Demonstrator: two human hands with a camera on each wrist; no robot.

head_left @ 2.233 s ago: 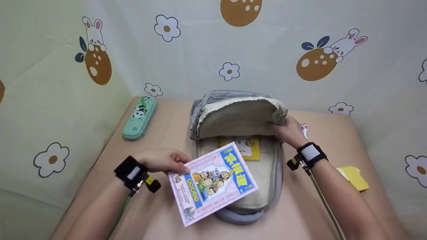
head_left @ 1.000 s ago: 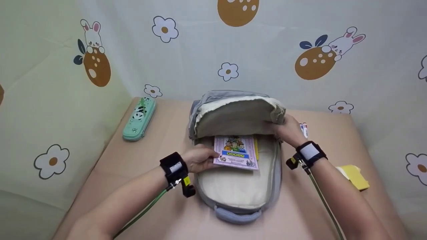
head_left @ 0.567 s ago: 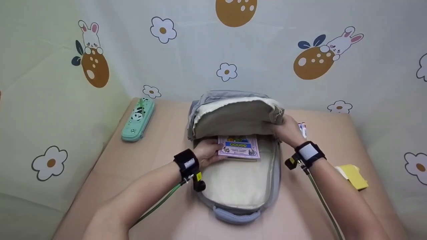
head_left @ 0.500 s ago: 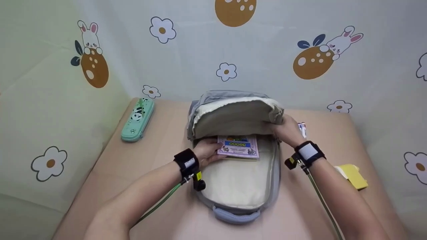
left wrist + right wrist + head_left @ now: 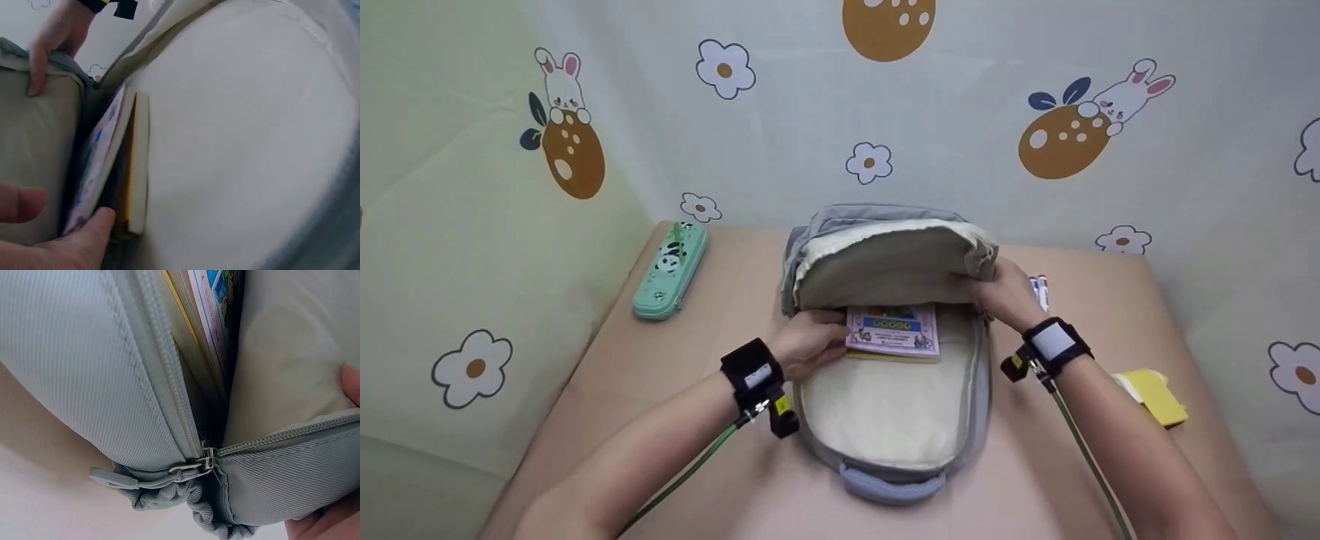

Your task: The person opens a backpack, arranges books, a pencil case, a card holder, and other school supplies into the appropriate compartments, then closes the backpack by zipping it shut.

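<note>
A grey backpack (image 5: 892,491) lies unzipped, its handle toward me. My right hand (image 5: 1011,294) grips the right edge of its lifted flap (image 5: 877,270), thumb on the inner lining. Inside the bag a pink comic book (image 5: 894,341) leans over a yellow book, whose pages (image 5: 140,169) show in the left wrist view. The far ends of both books are hidden under the flap. My left hand (image 5: 808,343) is at the comic's near left corner; in the left wrist view its thumb and finger stand apart, one fingertip (image 5: 103,218) right at the book's edge.
A green panda pencil case (image 5: 671,270) lies at the table's back left. Markers (image 5: 1041,291) lie behind my right wrist, and a yellow item (image 5: 1155,397) lies on the right. A zipper pull (image 5: 115,478) hangs at the bag's side. A printed curtain surrounds the table.
My left hand has carried the pink comic into the backpack, onto the yellow book. Since half a second ago it has loosened and drawn slightly left. The right hand keeps the flap up.
</note>
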